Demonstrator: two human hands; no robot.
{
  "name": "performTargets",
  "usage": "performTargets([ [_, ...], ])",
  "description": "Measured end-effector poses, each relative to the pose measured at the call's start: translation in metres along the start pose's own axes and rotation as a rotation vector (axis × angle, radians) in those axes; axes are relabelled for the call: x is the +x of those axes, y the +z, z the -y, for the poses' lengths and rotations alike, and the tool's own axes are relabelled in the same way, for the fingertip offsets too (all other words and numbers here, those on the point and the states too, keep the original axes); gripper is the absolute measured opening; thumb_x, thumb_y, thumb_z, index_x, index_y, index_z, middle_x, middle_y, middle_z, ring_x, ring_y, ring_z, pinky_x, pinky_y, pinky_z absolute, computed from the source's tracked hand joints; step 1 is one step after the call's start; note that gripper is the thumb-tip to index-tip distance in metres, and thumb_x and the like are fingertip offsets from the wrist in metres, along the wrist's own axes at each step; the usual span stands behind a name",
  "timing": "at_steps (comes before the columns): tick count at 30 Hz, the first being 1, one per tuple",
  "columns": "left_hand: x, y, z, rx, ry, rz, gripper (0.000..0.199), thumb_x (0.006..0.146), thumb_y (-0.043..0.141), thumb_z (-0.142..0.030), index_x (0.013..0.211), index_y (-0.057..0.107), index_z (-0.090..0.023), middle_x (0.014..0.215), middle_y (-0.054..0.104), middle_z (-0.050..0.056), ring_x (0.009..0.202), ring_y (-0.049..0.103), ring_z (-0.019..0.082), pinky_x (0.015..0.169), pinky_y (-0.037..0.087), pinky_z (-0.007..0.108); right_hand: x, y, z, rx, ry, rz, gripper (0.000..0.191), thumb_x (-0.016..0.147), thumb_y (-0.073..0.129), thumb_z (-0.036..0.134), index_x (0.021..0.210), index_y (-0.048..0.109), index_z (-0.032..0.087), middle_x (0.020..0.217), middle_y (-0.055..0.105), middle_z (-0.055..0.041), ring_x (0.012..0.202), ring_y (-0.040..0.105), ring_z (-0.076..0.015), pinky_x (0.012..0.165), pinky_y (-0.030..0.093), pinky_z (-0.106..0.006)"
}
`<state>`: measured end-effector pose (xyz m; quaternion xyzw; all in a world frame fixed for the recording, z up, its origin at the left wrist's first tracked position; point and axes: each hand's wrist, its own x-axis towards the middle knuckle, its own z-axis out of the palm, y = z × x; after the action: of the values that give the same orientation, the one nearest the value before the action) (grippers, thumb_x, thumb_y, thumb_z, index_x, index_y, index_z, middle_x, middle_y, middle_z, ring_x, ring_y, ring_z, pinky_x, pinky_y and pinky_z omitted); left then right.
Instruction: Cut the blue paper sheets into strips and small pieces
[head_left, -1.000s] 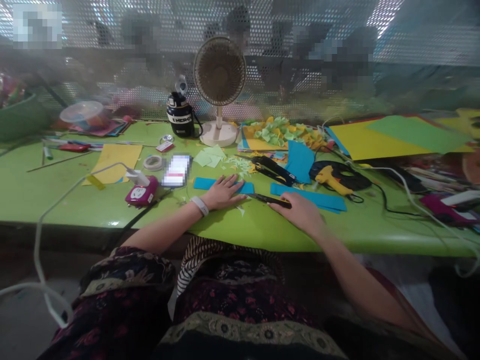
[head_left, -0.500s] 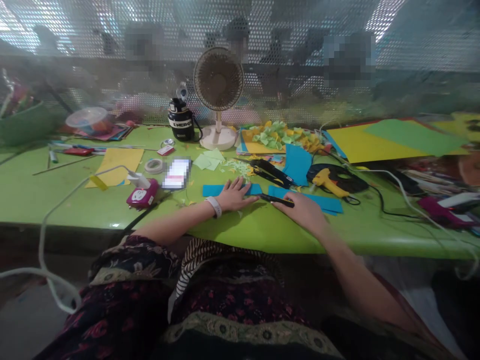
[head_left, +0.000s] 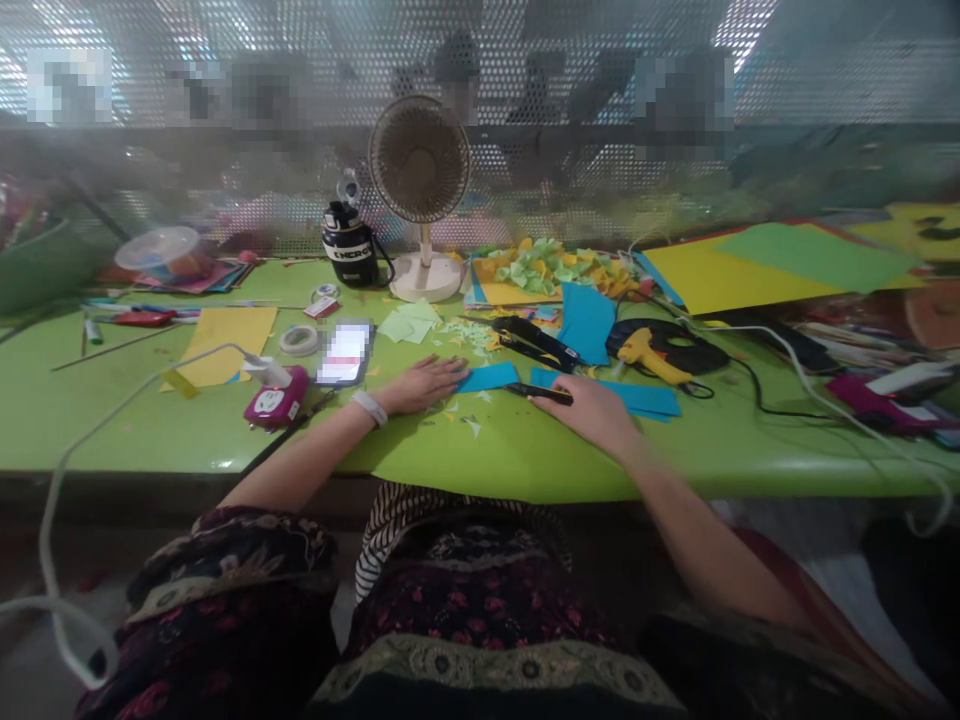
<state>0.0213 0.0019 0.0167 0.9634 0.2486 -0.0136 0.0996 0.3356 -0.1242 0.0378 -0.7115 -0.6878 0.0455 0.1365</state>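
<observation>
Flat on the green table (head_left: 480,460), my left hand (head_left: 427,384) lies with its fingers spread, reaching the left end of a blue paper strip (head_left: 487,377). My right hand (head_left: 589,408) grips a slim black tool (head_left: 541,392), whose tip points left at the right end of that strip. More blue strips (head_left: 649,399) lie beside and partly under my right hand. A black stapler-like tool (head_left: 534,342) rests behind them, next to a blue paper piece (head_left: 589,325). Small paper scraps (head_left: 472,425) are scattered in front of the strip.
A fan (head_left: 421,165), a black bottle (head_left: 349,250) and a heap of paper pieces (head_left: 559,268) stand at the back. A phone (head_left: 345,354), tape roll (head_left: 298,341) and purple adapter (head_left: 276,400) are left. A yellow glue gun (head_left: 652,358) and its cord lie right.
My left hand has slid left, uncovering more of the strip and some scraps. The strip is now slightly tilted. The whole view has shifted a little.
</observation>
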Motion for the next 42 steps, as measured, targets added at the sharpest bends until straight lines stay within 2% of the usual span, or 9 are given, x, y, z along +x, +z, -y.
performTargets([
  [4,0.002,0.002,-0.001,0.021,0.004,-0.015,0.056,0.109,0.026,-0.033,0.164,0.030,-0.026,0.171,0.023,0.006,0.160,0.017,0.019,0.130,0.011,0.043,0.000,-0.001,0.003,0.002,-0.026,-0.007,0.047,0.089,0.059,0.070,0.087,0.064,0.024,0.090,0.070,-0.0080,0.083,0.064,-0.0265,0.062,0.038,-0.032],
  [10,0.003,0.001,-0.001,0.013,0.004,-0.005,0.056,0.109,0.024,-0.033,0.164,0.030,-0.025,0.171,0.023,0.006,0.160,0.017,0.019,0.130,0.009,0.043,-0.008,-0.004,-0.008,0.031,-0.044,-0.002,0.047,0.088,0.060,0.071,0.087,0.064,0.024,0.093,0.071,-0.0070,0.082,0.064,-0.0259,0.062,0.040,-0.032],
  [17,0.004,0.003,0.001,0.031,0.004,-0.021,0.056,0.108,0.027,-0.032,0.164,0.030,-0.029,0.171,0.025,0.004,0.160,0.019,0.019,0.129,0.012,0.043,0.003,0.000,0.006,0.030,-0.073,0.017,0.046,0.089,0.060,0.070,0.087,0.064,0.024,0.092,0.072,-0.0068,0.082,0.065,-0.0253,0.062,0.040,-0.032],
  [23,0.003,0.001,-0.002,0.012,-0.006,-0.025,0.056,0.108,0.026,-0.032,0.163,0.030,-0.030,0.171,0.025,0.003,0.159,0.020,0.019,0.130,0.011,0.044,-0.003,0.001,0.001,0.047,-0.087,0.024,0.050,0.088,0.057,0.074,0.090,0.066,0.024,0.098,0.072,-0.0086,0.080,0.064,-0.0252,0.062,0.040,-0.033],
  [31,0.001,-0.003,-0.007,-0.001,-0.015,-0.012,0.056,0.109,0.024,-0.034,0.163,0.030,-0.024,0.171,0.023,0.006,0.160,0.018,0.018,0.130,0.009,0.044,0.005,0.005,0.017,0.017,-0.092,0.028,0.044,0.091,0.059,0.068,0.090,0.065,0.024,0.095,0.072,-0.0063,0.082,0.064,-0.0246,0.061,0.037,-0.032],
  [38,0.014,0.000,-0.020,-0.059,-0.088,-0.052,0.055,0.109,0.028,-0.040,0.162,0.035,-0.023,0.171,0.023,0.008,0.160,0.018,0.020,0.130,0.011,0.045,-0.002,0.008,0.001,-0.044,-0.142,-0.095,0.057,0.092,0.051,0.076,0.088,0.070,0.022,0.097,0.067,-0.0106,0.087,0.064,-0.0268,0.064,0.042,-0.033],
  [42,0.007,-0.004,0.001,-0.173,-0.040,-0.085,0.051,0.110,0.033,-0.040,0.158,0.043,-0.025,0.170,0.027,0.004,0.160,0.016,0.019,0.131,0.010,0.041,-0.003,0.015,-0.006,-0.049,-0.218,-0.156,0.063,0.093,0.044,0.078,0.091,0.072,0.021,0.098,0.066,-0.0119,0.091,0.065,-0.0278,0.069,0.046,-0.035],
])
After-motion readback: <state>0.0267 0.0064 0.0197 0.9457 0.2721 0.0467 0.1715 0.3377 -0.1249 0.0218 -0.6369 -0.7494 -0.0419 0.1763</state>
